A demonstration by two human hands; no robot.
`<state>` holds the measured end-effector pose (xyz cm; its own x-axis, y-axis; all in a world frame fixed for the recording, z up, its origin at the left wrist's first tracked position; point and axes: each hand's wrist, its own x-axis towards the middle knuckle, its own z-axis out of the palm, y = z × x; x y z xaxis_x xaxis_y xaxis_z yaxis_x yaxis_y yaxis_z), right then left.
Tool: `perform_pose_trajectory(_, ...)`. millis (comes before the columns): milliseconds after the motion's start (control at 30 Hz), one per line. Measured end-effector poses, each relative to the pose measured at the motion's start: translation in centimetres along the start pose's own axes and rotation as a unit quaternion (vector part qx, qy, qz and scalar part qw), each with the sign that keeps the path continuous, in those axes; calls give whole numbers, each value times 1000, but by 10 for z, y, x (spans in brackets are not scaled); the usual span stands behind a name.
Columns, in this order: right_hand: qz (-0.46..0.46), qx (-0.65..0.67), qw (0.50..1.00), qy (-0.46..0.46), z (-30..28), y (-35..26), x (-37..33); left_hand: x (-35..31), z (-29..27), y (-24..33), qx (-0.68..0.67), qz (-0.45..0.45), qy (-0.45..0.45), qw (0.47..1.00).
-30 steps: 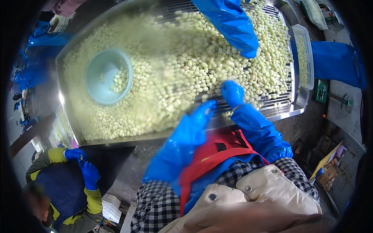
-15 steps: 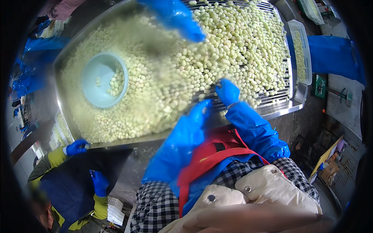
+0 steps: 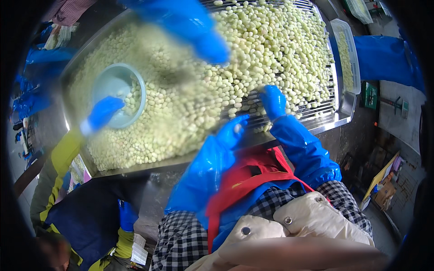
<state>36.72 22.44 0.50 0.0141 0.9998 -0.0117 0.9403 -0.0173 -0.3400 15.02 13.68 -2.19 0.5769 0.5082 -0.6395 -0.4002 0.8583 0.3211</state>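
Co-worker's blue-gloved hand (image 3: 103,113) now reaches into the teal bowl (image 3: 118,95); earlier it was lower, off the tray. Left hand (image 3: 230,133) rests at the tray's near edge, fingers together. Right hand (image 3: 272,100) presses curled fingers onto pale green beans (image 3: 271,49) covering the slotted metal tray (image 3: 334,119). Risk: sweeping could push beans over the near rim
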Motion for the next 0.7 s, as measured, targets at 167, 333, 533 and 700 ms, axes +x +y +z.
perform_pose_trajectory(167, 46, 9, 998, -45, 7, 2, 7, 9, -3, 2, -79, -78, 18, 994)
perform_pose_trajectory(333, 55, 196, 966, -160, -27, -56, -26, 8, 3, -2, -182, -18, 6, 983)
perform_pose_trajectory(533, -24, 183, 983, -20, -4, -71, 16, -1, 1, 7, -86, 61, 31, 994)
perform_pose_trajectory(700, -20, -27, 991, -132, 25, -62, 46, -12, -1, 17, -150, -3, 48, 988)
